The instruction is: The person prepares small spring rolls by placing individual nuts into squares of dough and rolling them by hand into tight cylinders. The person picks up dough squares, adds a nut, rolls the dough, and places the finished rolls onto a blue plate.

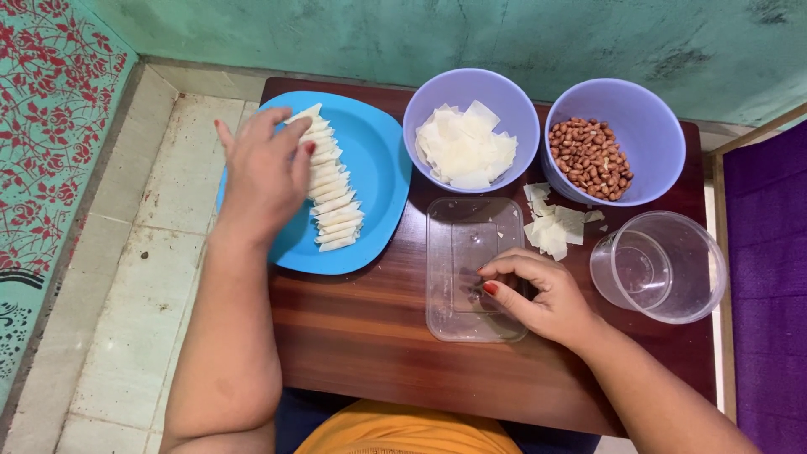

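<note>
Nearest to us, our right hand (538, 294) rests on the clear rectangular lid (475, 267) lying flat on the dark wooden desk (361, 336), fingers curled in a narrow pinch over the lid's middle; whether anything small sits between the fingertips we cannot tell, it looks like nothing or just a scrap. Beside it to the right, the clear round container (660, 265) stands with nothing visible inside, so no packing seems done yet. Just beyond the lid, a small loose heap of cut wrapper pieces (555, 227) lies on the desk, touching or nearly touching the base of the far bowls. Our left hand (265, 172) lies flat, fingers spread, grip wide and holding nothing, palm down on the row of folded white rolls (332, 189) on the blue plate (378, 176); the rolls are stacked neatly, overlapping in one line along the plate's middle. We judge a good batch is folded, roughly half the plate filled. Farther off, the purple bowl of wrapper sheets (466, 147) holds plenty of sheets, and the purple bowl of peanuts (593, 155) beside it is partly filled, so we judge much folding is left. Behind is the green wall (504, 34).
</note>
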